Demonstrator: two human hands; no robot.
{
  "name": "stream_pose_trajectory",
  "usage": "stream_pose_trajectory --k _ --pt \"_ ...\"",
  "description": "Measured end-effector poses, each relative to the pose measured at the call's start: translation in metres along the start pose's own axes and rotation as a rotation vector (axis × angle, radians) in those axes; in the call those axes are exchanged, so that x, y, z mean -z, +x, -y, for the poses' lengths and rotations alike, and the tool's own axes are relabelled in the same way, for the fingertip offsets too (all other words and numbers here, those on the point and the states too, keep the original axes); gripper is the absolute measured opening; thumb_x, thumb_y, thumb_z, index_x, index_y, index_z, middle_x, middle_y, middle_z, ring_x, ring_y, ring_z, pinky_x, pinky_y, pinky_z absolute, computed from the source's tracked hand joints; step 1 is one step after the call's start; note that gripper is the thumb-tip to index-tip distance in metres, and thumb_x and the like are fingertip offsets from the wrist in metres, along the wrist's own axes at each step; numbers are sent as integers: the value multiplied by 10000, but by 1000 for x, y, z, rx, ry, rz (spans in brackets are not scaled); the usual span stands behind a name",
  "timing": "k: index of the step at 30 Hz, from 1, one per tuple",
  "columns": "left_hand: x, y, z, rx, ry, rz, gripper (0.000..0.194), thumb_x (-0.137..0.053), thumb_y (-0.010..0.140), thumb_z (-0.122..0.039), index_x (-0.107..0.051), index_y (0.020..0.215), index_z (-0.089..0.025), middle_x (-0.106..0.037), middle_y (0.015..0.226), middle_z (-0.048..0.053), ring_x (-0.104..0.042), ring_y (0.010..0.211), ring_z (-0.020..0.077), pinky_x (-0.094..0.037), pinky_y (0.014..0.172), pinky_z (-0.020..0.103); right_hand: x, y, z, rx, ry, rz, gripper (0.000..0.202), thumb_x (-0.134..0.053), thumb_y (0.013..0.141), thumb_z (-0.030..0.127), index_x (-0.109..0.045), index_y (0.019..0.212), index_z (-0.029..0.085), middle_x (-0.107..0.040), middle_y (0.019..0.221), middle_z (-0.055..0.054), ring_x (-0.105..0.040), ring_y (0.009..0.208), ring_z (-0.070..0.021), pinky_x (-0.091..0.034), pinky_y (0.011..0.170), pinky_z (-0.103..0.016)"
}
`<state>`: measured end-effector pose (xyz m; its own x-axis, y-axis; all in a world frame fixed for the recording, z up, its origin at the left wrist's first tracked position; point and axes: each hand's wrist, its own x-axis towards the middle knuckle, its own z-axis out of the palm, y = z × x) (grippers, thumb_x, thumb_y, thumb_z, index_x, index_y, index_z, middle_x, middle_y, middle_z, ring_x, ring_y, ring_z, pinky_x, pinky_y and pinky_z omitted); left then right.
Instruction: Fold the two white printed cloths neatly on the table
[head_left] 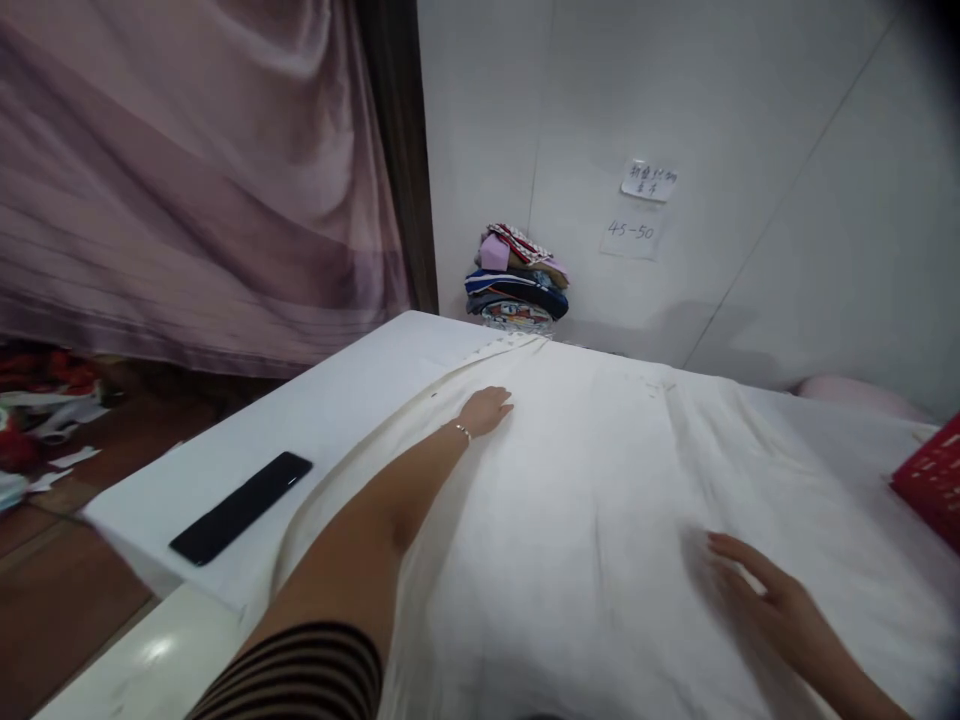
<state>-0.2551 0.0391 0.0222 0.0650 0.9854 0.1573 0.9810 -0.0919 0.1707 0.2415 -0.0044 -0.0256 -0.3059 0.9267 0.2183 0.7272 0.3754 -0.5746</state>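
Note:
A large white cloth (555, 520) lies spread over the table, with soft creases running through it. My left hand (486, 410) reaches far forward and rests flat on the cloth near its left edge, fingers stretched out; a thin bracelet circles the wrist. Closer to me on the right, my right hand (757, 590) is over the cloth, its fingers apart and partly smeared by motion. Neither hand shows anything in it.
A long black phone-like slab (241, 507) lies on the white table (360, 390) left of the cloth. Folded fabrics (517, 275) are stacked at the far edge. A red object (934, 485) stands at the right. A pinkish curtain (195, 180) hangs at the left, and a wall (712, 120) closes the back.

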Motion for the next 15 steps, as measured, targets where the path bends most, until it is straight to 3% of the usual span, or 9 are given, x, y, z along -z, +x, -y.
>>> stream_pose_trajectory --k 2,4,8,12,13,15 --pt "-13 35 6 9 -12 7 485 -303 962 -348 -462 1304 -44 -415 1403 184 -344 1312 262 -271 1048 371 -37 26 24 151 5 76 343 -452 815 546 -656 1071 444 -580 1270 -13 -500 1207 -297 -501 936 -485" --pt "-21 66 17 37 -21 16 532 -299 954 -400 -450 1309 -33 -363 1424 219 -294 1331 306 -248 1041 420 -64 47 45 292 -74 177 409 -437 855 503 -586 1222 396 -493 1364 -2 -389 1300 -278 -394 1047 -510" --pt "-28 111 54 129 -21 45 656 -209 938 -506 -432 1320 -21 -354 1411 242 -274 1330 340 -210 1038 458 -86 66 62 374 -307 293 508 -415 912 466 -393 1401 331 -289 1488 -3 -254 1367 -278 -266 1110 -536" --pt "-24 124 121 450 27 21 697 -281 931 -515 -405 1314 53 -274 1401 364 -234 1319 454 -194 1007 615 -88 62 57 386 -409 316 567 -412 926 432 -234 1458 352 -201 1516 10 -224 1377 -287 -257 1113 -545" --pt "-22 121 139 624 37 31 703 -331 908 -541 -406 1328 17 -284 1416 335 -243 1323 444 -206 1015 610 -88 61 56 389 -416 318 580 -414 925 429 -207 1463 362 -193 1518 15 -227 1376 -289 -264 1110 -546" --pt "-15 110 168 809 30 30 698 -327 893 -562 -415 1339 -32 -330 1421 279 -249 1337 407 -222 1038 575 -89 59 54 392 -419 312 597 -423 920 430 -183 1464 381 -187 1518 25 -237 1373 -292 -276 1107 -538"
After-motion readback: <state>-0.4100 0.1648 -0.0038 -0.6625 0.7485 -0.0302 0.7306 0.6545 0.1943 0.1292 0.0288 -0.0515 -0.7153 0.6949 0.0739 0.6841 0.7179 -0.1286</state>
